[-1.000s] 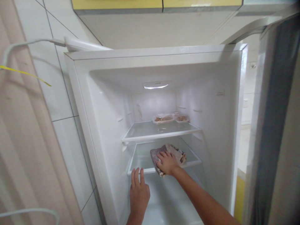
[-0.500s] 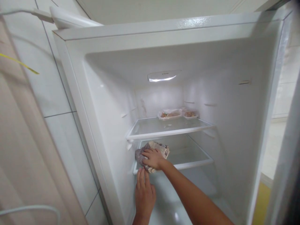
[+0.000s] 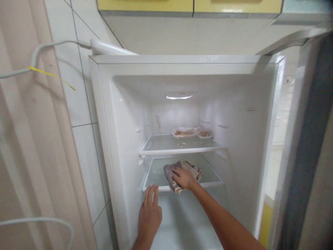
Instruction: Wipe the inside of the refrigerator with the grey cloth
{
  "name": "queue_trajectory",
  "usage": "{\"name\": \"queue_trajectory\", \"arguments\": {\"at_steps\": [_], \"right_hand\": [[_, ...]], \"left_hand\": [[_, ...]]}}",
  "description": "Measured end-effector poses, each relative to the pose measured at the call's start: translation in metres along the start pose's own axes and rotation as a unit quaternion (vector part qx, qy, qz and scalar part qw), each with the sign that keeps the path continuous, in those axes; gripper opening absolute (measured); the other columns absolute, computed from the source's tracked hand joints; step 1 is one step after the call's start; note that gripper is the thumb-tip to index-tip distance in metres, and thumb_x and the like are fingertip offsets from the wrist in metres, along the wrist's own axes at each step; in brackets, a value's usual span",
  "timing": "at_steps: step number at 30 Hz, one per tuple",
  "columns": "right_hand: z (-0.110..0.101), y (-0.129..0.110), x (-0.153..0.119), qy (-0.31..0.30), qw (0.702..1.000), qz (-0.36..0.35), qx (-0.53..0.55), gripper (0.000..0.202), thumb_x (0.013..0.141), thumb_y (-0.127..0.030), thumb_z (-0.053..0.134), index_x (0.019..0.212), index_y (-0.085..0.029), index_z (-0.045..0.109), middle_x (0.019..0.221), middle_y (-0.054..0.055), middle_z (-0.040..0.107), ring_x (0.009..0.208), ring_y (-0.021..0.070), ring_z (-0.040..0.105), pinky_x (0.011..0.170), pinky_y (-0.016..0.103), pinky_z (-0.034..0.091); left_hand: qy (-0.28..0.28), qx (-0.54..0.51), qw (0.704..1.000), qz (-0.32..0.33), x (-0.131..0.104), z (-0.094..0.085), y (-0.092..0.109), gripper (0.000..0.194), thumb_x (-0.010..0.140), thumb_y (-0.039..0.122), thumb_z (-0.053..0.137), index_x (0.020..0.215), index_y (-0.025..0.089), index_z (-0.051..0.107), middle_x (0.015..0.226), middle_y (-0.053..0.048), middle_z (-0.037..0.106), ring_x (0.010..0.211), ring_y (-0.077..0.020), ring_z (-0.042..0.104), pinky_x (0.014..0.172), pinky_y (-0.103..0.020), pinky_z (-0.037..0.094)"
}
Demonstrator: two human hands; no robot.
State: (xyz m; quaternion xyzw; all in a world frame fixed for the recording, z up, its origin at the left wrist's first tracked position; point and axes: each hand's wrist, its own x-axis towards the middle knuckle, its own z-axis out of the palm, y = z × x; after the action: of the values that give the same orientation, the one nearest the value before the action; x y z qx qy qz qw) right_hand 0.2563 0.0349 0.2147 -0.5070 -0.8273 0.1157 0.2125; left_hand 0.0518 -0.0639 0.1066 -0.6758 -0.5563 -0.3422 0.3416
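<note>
My right hand [image 3: 184,177] lies over a folded, patterned grey and beige cloth [image 3: 170,173], pressing it on the lower glass shelf [image 3: 158,168] inside the fridge. Part of the cloth hangs over the shelf's white front rim. My left hand [image 3: 150,213] is at the front left of that shelf, its fingers stretched up and the tips at the rim. Its palm side is hidden, and it shows nothing held.
Two wrapped food trays [image 3: 184,132] stand at the back of the upper shelf [image 3: 179,143]. The fridge door [image 3: 299,156] stands open at the right. A pale curtain [image 3: 31,139] and white cable [image 3: 44,45] are at the left; yellow cabinets [image 3: 145,6] hang above.
My right hand has slid the cloth from the shelf's left side toward its middle. My left hand stays near the left front rim. The camera view has shifted, showing the cabinets above.
</note>
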Motion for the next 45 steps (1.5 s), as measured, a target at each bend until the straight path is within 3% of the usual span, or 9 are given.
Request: {"name": "queue_trajectory", "arguments": {"at_steps": [4, 10, 18, 24, 27, 31, 33, 37, 45], "right_hand": [[-0.02, 0.033, -0.031, 0.018, 0.998, 0.045, -0.026, 0.059, 0.095, -0.046, 0.04, 0.144, -0.016, 0.056, 0.157, 0.013, 0.049, 0.147, 0.0312, 0.041, 0.122, 0.048, 0.028], [-0.043, 0.064, -0.063, 0.039, 0.993, 0.094, -0.062, 0.067, 0.093, -0.044, 0.043, 0.148, -0.006, 0.048, 0.15, 0.02, 0.055, 0.138, 0.0302, 0.052, 0.116, 0.043, 0.037], [-0.025, 0.036, -0.071, 0.065, 0.983, 0.132, -0.111, 0.06, 0.096, -0.037, 0.03, 0.147, -0.016, 0.052, 0.159, 0.014, 0.046, 0.149, 0.0384, 0.035, 0.12, 0.06, 0.023], [-0.004, -0.02, -0.045, 0.004, 0.995, 0.05, -0.088, 0.06, 0.095, -0.044, 0.032, 0.15, -0.024, 0.048, 0.162, 0.008, 0.043, 0.15, 0.0364, 0.033, 0.12, 0.061, 0.023], [0.011, -0.061, -0.024, -0.035, 0.997, -0.022, -0.064, 0.06, 0.095, -0.047, 0.033, 0.151, -0.028, 0.046, 0.163, 0.005, 0.041, 0.151, 0.034, 0.031, 0.121, 0.061, 0.021], [0.028, -0.101, 0.002, -0.067, 0.993, -0.094, -0.036, 0.063, 0.094, -0.054, 0.035, 0.152, -0.031, 0.042, 0.164, 0.002, 0.04, 0.152, 0.0316, 0.03, 0.122, 0.061, 0.021], [0.031, -0.106, 0.014, -0.076, 0.991, -0.102, -0.029, 0.066, 0.093, -0.056, 0.035, 0.153, -0.028, 0.041, 0.164, 0.006, 0.039, 0.151, 0.0329, 0.03, 0.122, 0.063, 0.019], [0.031, -0.095, 0.04, -0.094, 0.991, -0.091, -0.026, 0.066, 0.094, -0.054, 0.035, 0.153, -0.026, 0.04, 0.166, 0.008, 0.035, 0.153, 0.0324, 0.027, 0.122, 0.064, 0.019], [0.035, -0.071, 0.104, -0.095, 0.994, -0.045, -0.044, 0.067, 0.094, -0.057, 0.033, 0.153, -0.027, 0.04, 0.166, 0.009, 0.034, 0.153, 0.0329, 0.028, 0.12, 0.064, 0.021]], "left_hand": [[-0.017, -0.005, 1.0, -0.008, 0.001, -0.007, 0.003, 0.088, 0.081, -0.002, 0.044, 0.161, 0.018, 0.016, 0.154, -0.013, 0.049, 0.149, -0.0297, 0.038, 0.113, -0.042, 0.05], [-0.036, -0.012, 0.999, 0.012, -0.001, -0.009, -0.005, 0.099, 0.078, -0.006, 0.042, 0.162, 0.023, -0.001, 0.156, -0.012, 0.048, 0.15, -0.0277, 0.037, 0.111, -0.039, 0.052], [-0.024, -0.105, 0.994, -0.026, 0.0, -0.01, 0.002, 0.094, 0.077, 0.0, 0.047, 0.162, 0.024, 0.014, 0.159, -0.013, 0.042, 0.153, -0.0302, 0.032, 0.116, -0.048, 0.049], [-0.017, -0.196, 0.979, -0.062, -0.001, -0.005, -0.003, 0.076, 0.081, 0.003, 0.045, 0.153, 0.024, 0.035, 0.153, -0.011, 0.049, 0.149, -0.0282, 0.038, 0.118, -0.054, 0.044], [0.001, -0.26, 0.959, -0.11, -0.002, -0.001, -0.002, 0.072, 0.085, 0.007, 0.045, 0.154, 0.024, 0.032, 0.152, -0.013, 0.049, 0.146, -0.0277, 0.043, 0.117, -0.055, 0.045], [0.026, -0.267, 0.946, -0.181, -0.002, -0.002, 0.001, 0.078, 0.088, 0.011, 0.047, 0.159, 0.023, 0.019, 0.162, -0.016, 0.037, 0.151, -0.03, 0.036, 0.121, -0.057, 0.039], [0.028, -0.249, 0.95, -0.187, 0.0, -0.004, 0.003, 0.083, 0.086, 0.009, 0.046, 0.161, 0.023, 0.013, 0.164, -0.016, 0.033, 0.153, -0.0298, 0.032, 0.122, -0.056, 0.036], [0.013, -0.197, 0.972, -0.126, 0.005, -0.002, 0.008, 0.088, 0.083, 0.004, 0.045, 0.162, 0.022, 0.01, 0.165, -0.016, 0.032, 0.154, -0.0295, 0.03, 0.122, -0.055, 0.039], [0.007, -0.035, 0.997, -0.074, -0.002, 0.018, 0.006, 0.082, 0.079, -0.001, 0.045, 0.157, 0.017, 0.026, 0.147, -0.015, 0.052, 0.146, -0.033, 0.04, 0.115, -0.054, 0.046]]}}
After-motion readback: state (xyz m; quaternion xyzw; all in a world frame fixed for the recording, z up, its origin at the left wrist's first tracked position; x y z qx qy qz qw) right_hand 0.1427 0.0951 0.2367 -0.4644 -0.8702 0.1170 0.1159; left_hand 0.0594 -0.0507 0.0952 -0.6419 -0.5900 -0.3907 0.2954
